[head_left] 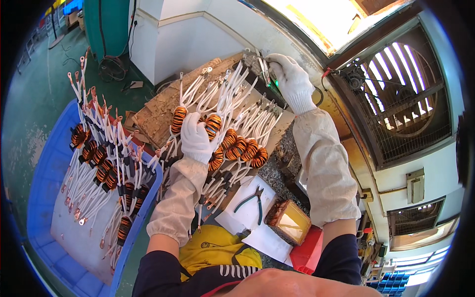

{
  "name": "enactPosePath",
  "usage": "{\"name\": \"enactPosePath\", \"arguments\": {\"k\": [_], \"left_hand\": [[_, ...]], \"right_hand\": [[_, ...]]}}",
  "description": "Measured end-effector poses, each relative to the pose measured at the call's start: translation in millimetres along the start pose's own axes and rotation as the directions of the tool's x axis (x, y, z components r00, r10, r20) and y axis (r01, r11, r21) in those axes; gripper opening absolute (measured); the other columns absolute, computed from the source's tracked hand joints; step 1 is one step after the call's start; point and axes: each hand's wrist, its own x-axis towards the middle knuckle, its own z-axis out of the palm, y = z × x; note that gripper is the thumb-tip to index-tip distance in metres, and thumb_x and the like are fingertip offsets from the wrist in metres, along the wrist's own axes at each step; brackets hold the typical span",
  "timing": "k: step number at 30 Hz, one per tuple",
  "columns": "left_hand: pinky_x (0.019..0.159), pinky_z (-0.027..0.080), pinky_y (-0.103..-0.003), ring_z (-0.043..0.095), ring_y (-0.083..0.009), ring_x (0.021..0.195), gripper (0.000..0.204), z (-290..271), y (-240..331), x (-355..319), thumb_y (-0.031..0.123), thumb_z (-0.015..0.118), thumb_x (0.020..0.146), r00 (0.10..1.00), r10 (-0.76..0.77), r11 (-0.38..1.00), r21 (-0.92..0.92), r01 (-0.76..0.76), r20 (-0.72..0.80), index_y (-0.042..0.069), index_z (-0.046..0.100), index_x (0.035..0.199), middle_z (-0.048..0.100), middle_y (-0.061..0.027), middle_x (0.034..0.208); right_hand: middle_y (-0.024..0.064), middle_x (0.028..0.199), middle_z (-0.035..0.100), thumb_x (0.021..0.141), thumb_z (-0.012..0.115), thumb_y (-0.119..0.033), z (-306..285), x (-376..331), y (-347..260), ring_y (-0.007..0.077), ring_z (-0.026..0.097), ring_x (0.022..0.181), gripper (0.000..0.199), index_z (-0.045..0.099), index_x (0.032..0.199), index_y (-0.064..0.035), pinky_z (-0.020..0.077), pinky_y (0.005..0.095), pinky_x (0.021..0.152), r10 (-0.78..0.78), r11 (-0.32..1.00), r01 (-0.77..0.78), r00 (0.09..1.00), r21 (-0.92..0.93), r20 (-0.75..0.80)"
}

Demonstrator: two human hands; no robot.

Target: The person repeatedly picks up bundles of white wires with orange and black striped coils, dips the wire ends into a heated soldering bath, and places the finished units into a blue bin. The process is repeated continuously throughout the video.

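My left hand (pixel 194 140), in a white glove, is closed around a copper-and-black ring coil (pixel 213 124) with long white leads standing up from it. Beside that hand lies another ring coil (pixel 178 119). Several more coils (pixel 240 147) sit in a row to the right, their white leads ending in metal ring lugs. My right hand (pixel 290 79), also gloved, is at the far edge of the bench, fingers curled beside a slim metal piece (pixel 264 72). What its fingertips hold is too hidden to make out. A small green light shows under that hand.
On the left stands a blue tub (pixel 157 179) with many coils and leads. Nearer me are cutting pliers (pixel 251 204) on white sheets (pixel 269 190), a yellow block in a brown-edged tray (pixel 289 222) and a red box (pixel 307 247). A wall with a caged fan (pixel 396 89) rises to the right.
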Motion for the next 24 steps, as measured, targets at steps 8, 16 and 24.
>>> {"name": "enactPosePath", "arguments": {"k": [8, 16, 24], "left_hand": [[0.101, 0.04, -0.045, 0.047, -0.0348, 0.121, 0.05, 0, 2, 0, 0.021, 0.084, 0.063, 1.0, -0.009, 1.0, 0.01, 0.009, 0.003, 0.004, 0.052, 0.097, 0.05, -0.0128, 0.124], [0.1, 0.041, -0.045, 0.049, -0.0348, 0.119, 0.051, 1, 1, 1, 0.02, 0.084, 0.063, 0.999, 0.024, 1.0, -0.005, -0.024, -0.034, 0.004, 0.051, 0.098, 0.051, -0.0124, 0.122], [0.1, 0.041, -0.044, 0.049, -0.0341, 0.119, 0.05, 0, 0, 0, 0.021, 0.084, 0.062, 1.0, 0.021, 1.0, 0.014, -0.021, -0.02, 0.004, 0.051, 0.097, 0.051, -0.0122, 0.122]], "right_hand": [[0.0117, 0.103, 0.066, 0.093, 0.057, -0.017, -7, 2, 0, 0.0317, 0.065, 0.093, 0.02, 0.064, 0.111, -0.0131, 0.0521, 0.0381, 0.078, -0.034, 0.999, 0.034, 0.999, -0.035, 0.012], [0.0084, 0.102, 0.064, 0.093, 0.055, -0.017, -14, 11, 5, 0.0325, 0.064, 0.09, 0.021, 0.062, 0.113, -0.0177, 0.0521, 0.0414, 0.077, -0.236, 0.953, 0.267, 0.95, -0.141, 0.207], [0.0061, 0.096, 0.058, 0.083, 0.054, -0.01, -24, 25, -6, 0.0264, 0.061, 0.097, 0.027, 0.058, 0.108, -0.0157, 0.0495, 0.037, 0.085, -0.429, 0.735, 0.604, 0.766, -0.307, 0.479]]}}
